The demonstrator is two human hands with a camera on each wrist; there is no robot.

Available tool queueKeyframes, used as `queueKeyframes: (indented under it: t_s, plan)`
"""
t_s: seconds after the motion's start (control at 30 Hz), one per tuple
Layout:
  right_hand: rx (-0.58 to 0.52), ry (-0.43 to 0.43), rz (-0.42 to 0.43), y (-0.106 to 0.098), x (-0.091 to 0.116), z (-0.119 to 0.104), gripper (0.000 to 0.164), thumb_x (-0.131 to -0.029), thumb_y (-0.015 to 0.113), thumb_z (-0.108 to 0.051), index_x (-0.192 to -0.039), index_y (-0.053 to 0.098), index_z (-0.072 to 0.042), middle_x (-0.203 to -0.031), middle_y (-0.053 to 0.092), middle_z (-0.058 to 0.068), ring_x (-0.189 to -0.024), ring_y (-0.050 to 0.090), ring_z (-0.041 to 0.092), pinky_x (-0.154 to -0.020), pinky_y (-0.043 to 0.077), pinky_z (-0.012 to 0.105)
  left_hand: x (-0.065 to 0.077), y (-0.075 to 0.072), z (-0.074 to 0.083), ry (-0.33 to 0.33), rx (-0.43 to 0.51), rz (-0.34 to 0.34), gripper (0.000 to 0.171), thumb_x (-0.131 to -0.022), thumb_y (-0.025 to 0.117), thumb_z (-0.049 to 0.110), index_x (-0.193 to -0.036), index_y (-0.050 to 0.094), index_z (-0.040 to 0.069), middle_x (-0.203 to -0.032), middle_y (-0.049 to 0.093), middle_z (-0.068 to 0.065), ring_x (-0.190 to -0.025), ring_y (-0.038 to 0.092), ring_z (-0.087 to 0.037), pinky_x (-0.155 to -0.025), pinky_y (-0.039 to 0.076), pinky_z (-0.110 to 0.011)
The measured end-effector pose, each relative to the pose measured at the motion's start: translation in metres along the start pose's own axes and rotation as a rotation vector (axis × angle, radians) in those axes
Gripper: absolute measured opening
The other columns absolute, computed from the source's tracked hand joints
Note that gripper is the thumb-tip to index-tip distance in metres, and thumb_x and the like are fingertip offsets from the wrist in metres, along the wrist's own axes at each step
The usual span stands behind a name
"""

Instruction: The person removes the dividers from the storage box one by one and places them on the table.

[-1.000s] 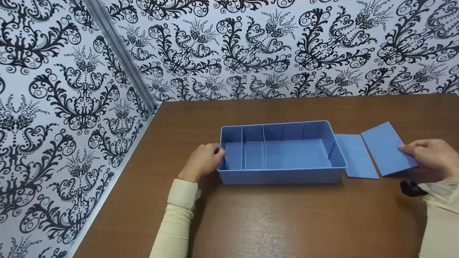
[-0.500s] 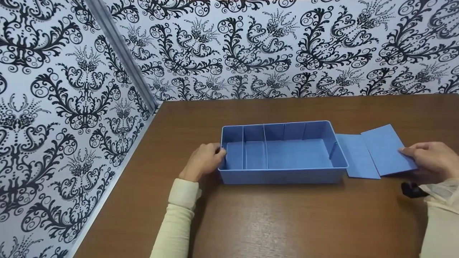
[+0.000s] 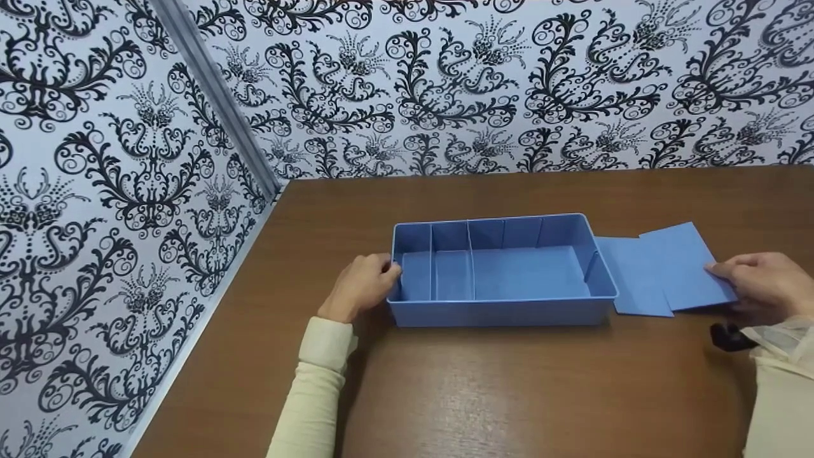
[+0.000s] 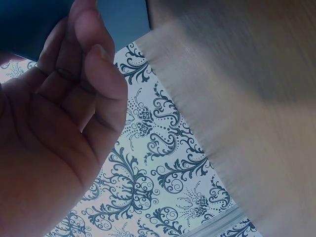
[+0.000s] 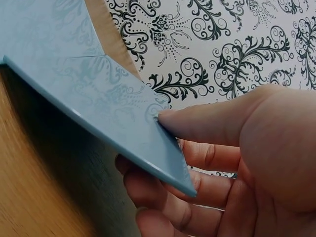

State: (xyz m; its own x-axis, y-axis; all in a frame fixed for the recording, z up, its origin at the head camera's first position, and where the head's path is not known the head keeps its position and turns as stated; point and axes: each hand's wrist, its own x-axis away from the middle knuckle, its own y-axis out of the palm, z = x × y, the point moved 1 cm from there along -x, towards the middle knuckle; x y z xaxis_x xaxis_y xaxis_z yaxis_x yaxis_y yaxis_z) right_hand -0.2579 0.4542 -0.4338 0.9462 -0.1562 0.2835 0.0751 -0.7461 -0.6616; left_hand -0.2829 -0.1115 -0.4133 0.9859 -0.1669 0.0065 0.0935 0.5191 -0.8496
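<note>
A blue plastic box (image 3: 502,313) with upright inner walls that split it into three compartments stands on the brown table. My left hand (image 3: 361,286) grips its left end wall, thumb inside the rim. My right hand (image 3: 769,280) pinches the right edge of a flat blue divider panel (image 3: 690,267), thumb on top and fingers beneath. In the right wrist view this panel (image 5: 113,113) is tilted, its near edge raised off the wood. Its left edge overlaps a second blue panel (image 3: 629,280), which lies flat against the box's right end.
The brown wooden table (image 3: 509,388) runs back to a wall with black and white scroll wallpaper (image 3: 470,83). Another papered wall (image 3: 146,210) borders it on the left. A black object (image 3: 730,337) sits at my right wrist.
The panel in my right hand has come down and slid left, closing the gap and now overlapping the flat panel. My left hand and the box have stayed in place.
</note>
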Motion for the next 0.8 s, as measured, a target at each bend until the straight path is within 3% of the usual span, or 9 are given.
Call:
queueKeyframes:
  t_s: [0.33, 0.5, 0.63, 0.73, 0.8]
  plan:
    - [0.013, 0.029, 0.003, 0.0038, -0.0013, 0.0002, 0.048, -0.098, 0.054, -0.039, -0.103, 0.065, 0.007, -0.084, 0.059, 0.01, -0.073, 0.059, 0.021, -0.059, 0.051, 0.032, -0.0005, 0.0009, -0.0016, -0.027, 0.018, -0.014, 0.027, -0.1, 0.049, 0.03, -0.106, 0.066, 0.01, -0.074, 0.054, -0.004, -0.069, 0.056, -0.019, -0.061, 0.045, -0.032]
    - [-0.01, 0.057, -0.01, 0.007, 0.0025, -0.0047, 0.041, -0.1, 0.051, -0.034, -0.102, 0.066, 0.004, -0.069, 0.051, 0.003, -0.064, 0.055, 0.018, -0.057, 0.048, 0.032, -0.0005, 0.0013, -0.0013, -0.028, 0.016, -0.013, 0.027, -0.1, 0.049, 0.03, -0.106, 0.066, 0.01, -0.074, 0.054, -0.004, -0.068, 0.056, -0.019, -0.061, 0.045, -0.032]
    - [0.052, 0.014, 0.02, 0.0064, 0.0007, -0.0018, 0.051, -0.099, 0.054, -0.036, -0.108, 0.063, 0.013, -0.076, 0.055, 0.012, -0.066, 0.057, 0.018, -0.057, 0.05, 0.03, -0.0017, 0.0004, -0.0011, 0.025, -0.025, 0.011, 0.024, -0.099, 0.05, 0.028, -0.092, 0.064, 0.01, -0.071, 0.05, -0.002, -0.066, 0.053, -0.019, -0.061, 0.041, -0.032]
    - [0.117, -0.014, 0.058, 0.0053, -0.0029, 0.0032, 0.058, -0.097, 0.056, -0.039, -0.113, 0.06, 0.016, -0.093, 0.057, 0.023, -0.074, 0.059, 0.023, -0.058, 0.052, 0.03, -0.0025, -0.0007, -0.0005, 0.065, -0.058, 0.031, 0.024, -0.099, 0.051, 0.026, -0.083, 0.061, 0.011, -0.069, 0.048, -0.001, -0.065, 0.051, -0.019, -0.061, 0.039, -0.033]
    - [0.113, -0.003, 0.065, 0.0062, -0.0041, 0.0045, 0.057, -0.096, 0.057, -0.039, -0.112, 0.06, 0.016, -0.092, 0.058, 0.022, -0.075, 0.059, 0.024, -0.057, 0.051, 0.03, -0.0023, -0.001, -0.0002, 0.063, -0.058, 0.031, 0.024, -0.099, 0.051, 0.026, -0.084, 0.061, 0.011, -0.07, 0.049, -0.001, -0.066, 0.052, -0.019, -0.062, 0.039, -0.033]
